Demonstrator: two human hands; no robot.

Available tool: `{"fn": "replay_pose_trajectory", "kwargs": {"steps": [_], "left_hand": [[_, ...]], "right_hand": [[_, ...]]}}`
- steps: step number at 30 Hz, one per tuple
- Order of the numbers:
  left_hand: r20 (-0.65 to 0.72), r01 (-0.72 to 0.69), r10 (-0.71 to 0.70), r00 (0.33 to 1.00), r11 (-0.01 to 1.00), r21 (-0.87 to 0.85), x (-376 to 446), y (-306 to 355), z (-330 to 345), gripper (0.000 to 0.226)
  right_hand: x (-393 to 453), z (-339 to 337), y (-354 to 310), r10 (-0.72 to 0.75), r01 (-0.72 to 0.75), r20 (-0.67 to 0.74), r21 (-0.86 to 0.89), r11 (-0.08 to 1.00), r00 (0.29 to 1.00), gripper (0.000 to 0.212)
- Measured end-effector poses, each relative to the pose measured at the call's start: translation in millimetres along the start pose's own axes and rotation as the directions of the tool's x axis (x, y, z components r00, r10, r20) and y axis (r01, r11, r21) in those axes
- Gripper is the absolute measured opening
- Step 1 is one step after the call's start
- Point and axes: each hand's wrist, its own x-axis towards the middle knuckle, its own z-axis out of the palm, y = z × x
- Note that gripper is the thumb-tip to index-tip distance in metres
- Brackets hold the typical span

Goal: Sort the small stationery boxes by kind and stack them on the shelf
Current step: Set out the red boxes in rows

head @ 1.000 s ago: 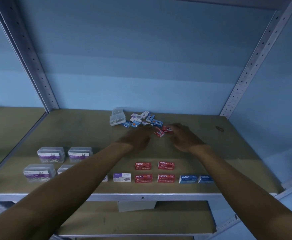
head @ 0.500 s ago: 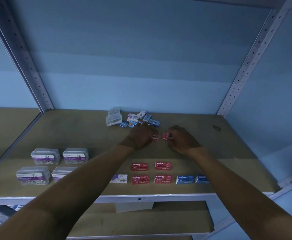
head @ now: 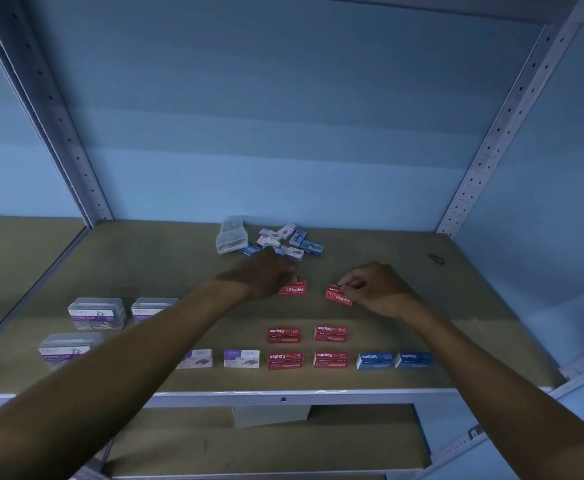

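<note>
My left hand (head: 266,275) grips one red staples box (head: 293,288) just above the shelf board. My right hand (head: 373,285) pinches a second red staples box (head: 338,296), which is tilted. Nearer the front edge, red staples boxes (head: 284,335) lie in a two-by-two group of stacks, with blue staples boxes (head: 375,360) to their right and white-purple boxes (head: 241,358) to their left. Behind my hands lies an unsorted pile of small boxes (head: 285,240) with a clear plastic box (head: 231,237).
Clear paper-clip boxes (head: 97,312) stand at the front left of the wooden shelf (head: 145,265). A small dark clip (head: 436,258) lies at the back right. Perforated metal uprights (head: 484,161) frame the bay; a lower shelf shows below.
Both hands have drawn back from the pile toward me, each carrying a red staples box; the two boxes have moved apart.
</note>
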Motion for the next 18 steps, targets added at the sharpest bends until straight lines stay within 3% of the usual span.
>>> {"fn": "replay_pose_trajectory", "kwargs": {"steps": [5, 18], "left_hand": [[0.133, -0.017, 0.032, 0.991, 0.994, -0.11, -25.1, -2.5, 3.5, 0.025], [0.054, 0.028, -0.017, 0.998, 0.98, -0.198, -39.9, 3.0, 15.7, 0.018]], "right_hand": [[-10.7, 7.9, 0.5, -0.007, 0.005, 0.052, 0.023, 1.0, 0.999, 0.01], [-14.0, 9.6, -3.8, -0.031, 0.027, 0.127, 0.03, 0.999, 0.991, 0.016]]}}
